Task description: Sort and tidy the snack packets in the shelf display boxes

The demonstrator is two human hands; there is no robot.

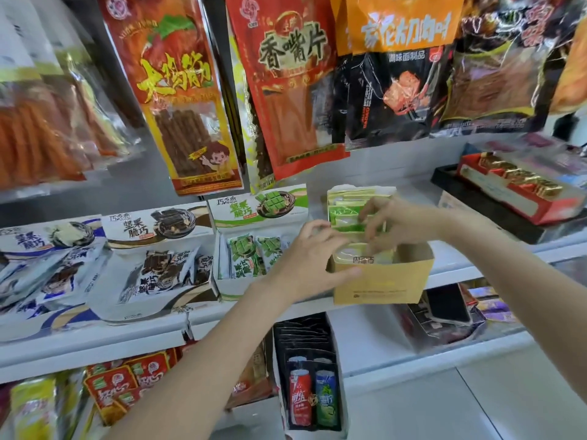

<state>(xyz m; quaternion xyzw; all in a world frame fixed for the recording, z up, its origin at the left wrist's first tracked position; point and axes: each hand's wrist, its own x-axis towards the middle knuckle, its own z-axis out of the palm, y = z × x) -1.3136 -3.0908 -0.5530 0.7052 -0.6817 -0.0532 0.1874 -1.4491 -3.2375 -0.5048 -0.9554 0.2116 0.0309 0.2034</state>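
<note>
My left hand is bracing the tan cardboard display box — my right grip is pinching light, slippery green foil packets by their top edges.

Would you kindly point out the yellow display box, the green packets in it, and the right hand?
yellow display box (381,285), head view, front wall.
green packets (344,214), head view, packet face.
right hand (400,222), head view, back of hand.

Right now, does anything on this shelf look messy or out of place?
Yes. The packets in the blue-and-white box at far left lie jumbled and tilted, some spilling over its front. The packets in the green box stand upright.
</note>
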